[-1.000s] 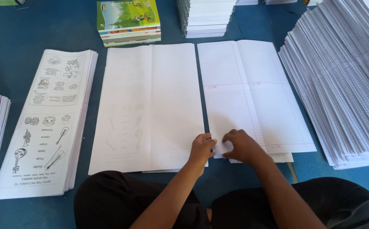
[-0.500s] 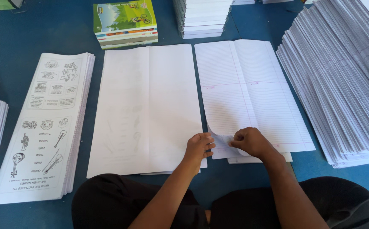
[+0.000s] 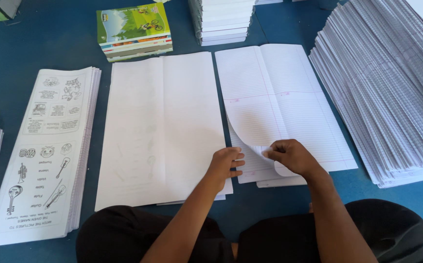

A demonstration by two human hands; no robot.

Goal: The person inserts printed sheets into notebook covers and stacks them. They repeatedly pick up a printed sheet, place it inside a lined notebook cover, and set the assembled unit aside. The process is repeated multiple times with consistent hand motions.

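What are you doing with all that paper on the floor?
A person sits on the blue floor among piles of paper. The right hand pinches the near corner of the top ruled sheet and curls it up off its pile. The left hand rests on the edge of the plain white pile beside it. A printed picture pile lies further left.

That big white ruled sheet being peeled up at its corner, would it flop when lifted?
Probably floppy: the white ruled sheet already curls over where the right hand pinches its corner. It looks thin, so likely light and easy to crease.
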